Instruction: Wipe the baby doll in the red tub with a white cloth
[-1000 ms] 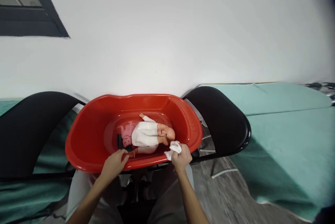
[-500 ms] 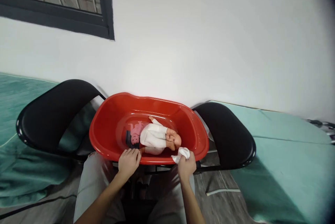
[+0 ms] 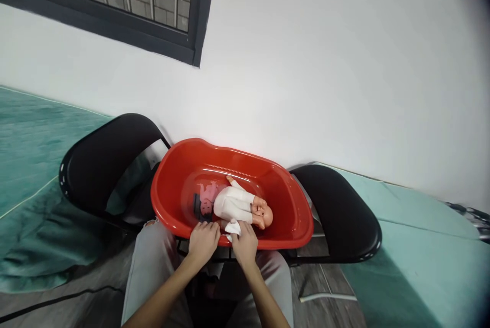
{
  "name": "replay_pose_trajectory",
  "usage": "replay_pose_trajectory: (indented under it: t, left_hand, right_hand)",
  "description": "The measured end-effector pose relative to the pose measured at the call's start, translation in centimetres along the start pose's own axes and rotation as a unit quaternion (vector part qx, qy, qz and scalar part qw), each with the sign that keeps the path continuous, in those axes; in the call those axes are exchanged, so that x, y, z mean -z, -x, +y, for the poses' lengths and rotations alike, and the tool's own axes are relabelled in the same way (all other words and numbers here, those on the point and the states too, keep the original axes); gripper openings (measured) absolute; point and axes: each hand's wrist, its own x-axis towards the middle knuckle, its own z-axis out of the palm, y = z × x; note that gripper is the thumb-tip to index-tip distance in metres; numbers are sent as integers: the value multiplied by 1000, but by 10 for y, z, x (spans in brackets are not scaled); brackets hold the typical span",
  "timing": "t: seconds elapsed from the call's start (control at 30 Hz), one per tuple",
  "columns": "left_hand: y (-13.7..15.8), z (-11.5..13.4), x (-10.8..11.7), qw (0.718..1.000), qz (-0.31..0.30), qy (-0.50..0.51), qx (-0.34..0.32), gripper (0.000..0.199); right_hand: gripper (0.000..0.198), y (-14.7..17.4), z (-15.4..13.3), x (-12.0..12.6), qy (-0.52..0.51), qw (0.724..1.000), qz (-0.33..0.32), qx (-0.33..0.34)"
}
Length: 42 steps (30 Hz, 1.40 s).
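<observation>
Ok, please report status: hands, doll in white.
Right hand holding white cloth. Left hand at near rim of red tub, grip unclear. Doll inside, cloth partly hiding near side.

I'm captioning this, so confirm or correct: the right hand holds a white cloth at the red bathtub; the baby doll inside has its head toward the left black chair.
Wrong end: the head-camera view shows the baby doll with its head toward the right black chair. The right hand holds a white cloth at the red bathtub.
</observation>
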Motion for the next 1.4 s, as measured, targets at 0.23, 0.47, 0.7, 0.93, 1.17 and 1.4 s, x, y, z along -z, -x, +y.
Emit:
replay_pose_trajectory:
  t: [0.23, 0.47, 0.7, 0.93, 1.17, 1.4]
  left_hand:
    - [-10, -5, 10, 995, -73, 71, 23, 29]
    - [-99, 5, 10, 976, -184, 104, -54, 50]
    - [-162, 52, -59, 956, -274, -14, -100, 126]
    - [-193, 93, -103, 958, -197, -24, -207, 142]
    - [-198, 98, -111, 965, -146, -47, -215, 101]
    - [-185, 90, -119, 967, -103, -56, -228, 85]
  right_hand:
    - [26, 4, -9, -6, 47, 990, 103, 81]
    - [37, 1, -14, -2, 29, 989, 125, 73]
    - [28, 4, -16, -8, 0, 986, 161, 46]
    - [21, 10, -13, -23, -26, 980, 194, 24]
    - [19, 9, -13, -25, -48, 976, 213, 22]
    - [15, 11, -13, -26, -73, 971, 228, 22]
